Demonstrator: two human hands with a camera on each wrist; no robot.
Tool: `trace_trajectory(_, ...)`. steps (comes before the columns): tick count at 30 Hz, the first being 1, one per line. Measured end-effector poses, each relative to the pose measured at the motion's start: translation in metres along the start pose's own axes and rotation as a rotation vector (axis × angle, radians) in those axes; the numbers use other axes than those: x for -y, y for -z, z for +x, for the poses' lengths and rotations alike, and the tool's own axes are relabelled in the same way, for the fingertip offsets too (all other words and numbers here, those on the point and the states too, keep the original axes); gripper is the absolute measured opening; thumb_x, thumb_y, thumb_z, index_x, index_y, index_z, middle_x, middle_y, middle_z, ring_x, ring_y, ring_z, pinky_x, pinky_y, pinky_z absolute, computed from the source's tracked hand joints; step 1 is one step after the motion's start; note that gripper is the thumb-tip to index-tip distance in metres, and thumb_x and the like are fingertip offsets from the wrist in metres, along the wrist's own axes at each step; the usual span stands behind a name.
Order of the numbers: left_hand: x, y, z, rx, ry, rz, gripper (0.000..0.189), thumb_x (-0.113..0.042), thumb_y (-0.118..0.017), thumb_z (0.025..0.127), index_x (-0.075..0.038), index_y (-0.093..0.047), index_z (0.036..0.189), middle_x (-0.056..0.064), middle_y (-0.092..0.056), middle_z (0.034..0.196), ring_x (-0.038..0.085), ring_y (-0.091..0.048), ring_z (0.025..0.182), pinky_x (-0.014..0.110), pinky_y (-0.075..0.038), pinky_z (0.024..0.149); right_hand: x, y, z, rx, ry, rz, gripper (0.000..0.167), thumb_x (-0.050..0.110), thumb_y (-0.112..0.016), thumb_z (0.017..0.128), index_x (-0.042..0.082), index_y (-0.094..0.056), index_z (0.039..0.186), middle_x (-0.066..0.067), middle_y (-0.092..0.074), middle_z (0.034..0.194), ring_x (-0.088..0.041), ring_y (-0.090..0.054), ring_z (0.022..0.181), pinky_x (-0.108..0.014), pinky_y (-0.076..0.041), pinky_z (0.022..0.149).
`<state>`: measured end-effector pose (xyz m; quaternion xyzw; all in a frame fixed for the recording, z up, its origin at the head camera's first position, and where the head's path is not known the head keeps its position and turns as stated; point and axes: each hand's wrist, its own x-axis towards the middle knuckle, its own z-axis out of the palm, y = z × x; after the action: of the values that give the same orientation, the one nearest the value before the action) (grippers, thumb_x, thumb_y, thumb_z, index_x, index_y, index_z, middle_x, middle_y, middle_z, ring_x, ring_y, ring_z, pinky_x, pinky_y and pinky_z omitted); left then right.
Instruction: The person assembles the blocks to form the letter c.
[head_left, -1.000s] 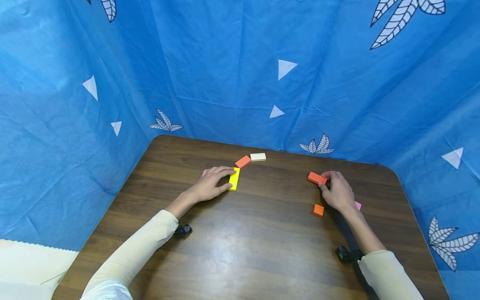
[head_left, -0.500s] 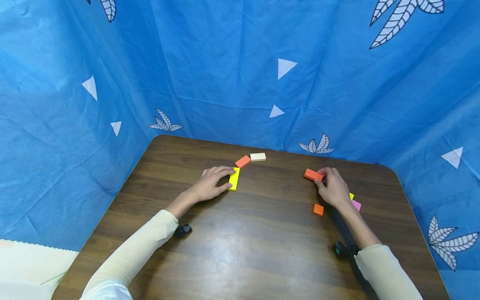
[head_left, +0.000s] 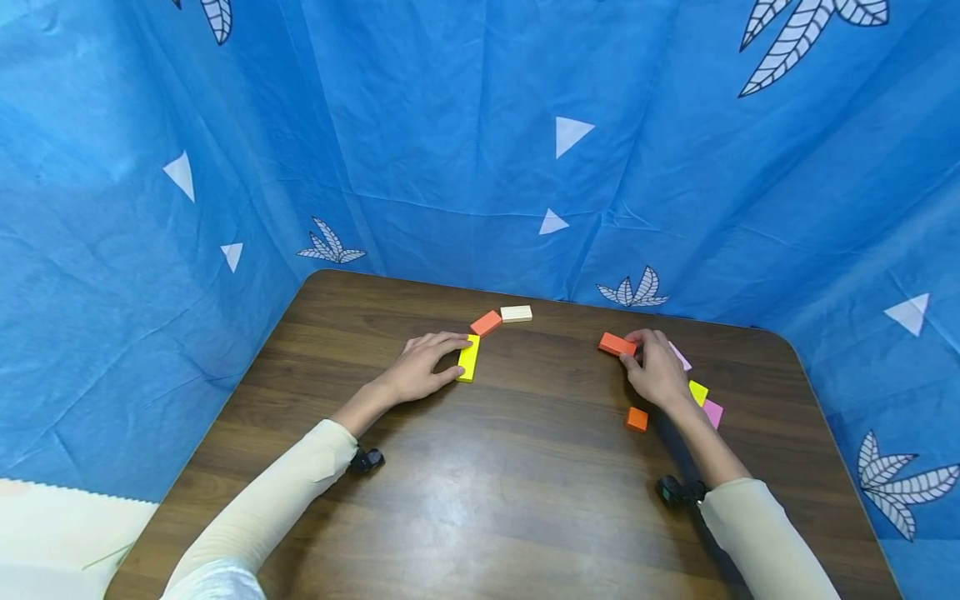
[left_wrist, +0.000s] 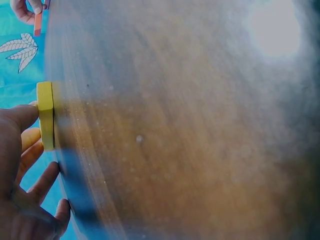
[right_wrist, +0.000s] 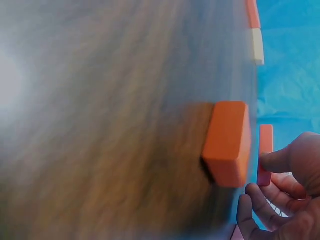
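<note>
My left hand (head_left: 420,369) pinches a yellow block (head_left: 468,358) by its ends, thumb at the near one and a finger at the far one. The block rests flat on the table; in the left wrist view, the other fingers spread below the yellow block (left_wrist: 46,115). My right hand (head_left: 660,371) grips an orange-red block (head_left: 617,344) by its right end between thumb and fingers. That orange-red block (right_wrist: 266,145) shows against blue cloth in the right wrist view. Nearer me sits a small orange block (head_left: 637,419). Past the yellow block's far end lies another orange-red block (head_left: 486,323), then a pale wooden block (head_left: 516,314).
Beside the right hand and forearm lie a pale pink block (head_left: 681,357), a second yellow block (head_left: 698,392) and a pink block (head_left: 713,413). Blue patterned cloth (head_left: 450,150) hangs behind the brown wooden table (head_left: 487,500) and along its sides.
My right hand has moved left and slightly away from me with the orange-red block. The pale pink and second yellow blocks have come into view behind it. My left hand stays put.
</note>
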<state>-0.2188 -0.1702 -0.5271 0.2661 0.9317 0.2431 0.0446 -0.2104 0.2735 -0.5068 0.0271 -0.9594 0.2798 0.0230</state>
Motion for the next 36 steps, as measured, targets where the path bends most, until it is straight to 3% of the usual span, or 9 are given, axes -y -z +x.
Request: trace_trajectory(36,-0.002,0.004,0.002,0.006,0.005,-0.005,0.055,-0.04,-0.067,0.107,-0.023,-0.056,0.158,0.003,-0.054,0.164,0.031,-0.049,0.154,0.064,-0.036,0.119,0.016,-0.016,0.038,0.072,0.037,0.104,0.036,0.011,-0.063,0.106,-0.004,-0.057,0.138,-0.027,-0.056,0.129,-0.039,-0.054,0.109,-0.055,-0.046,0.099)
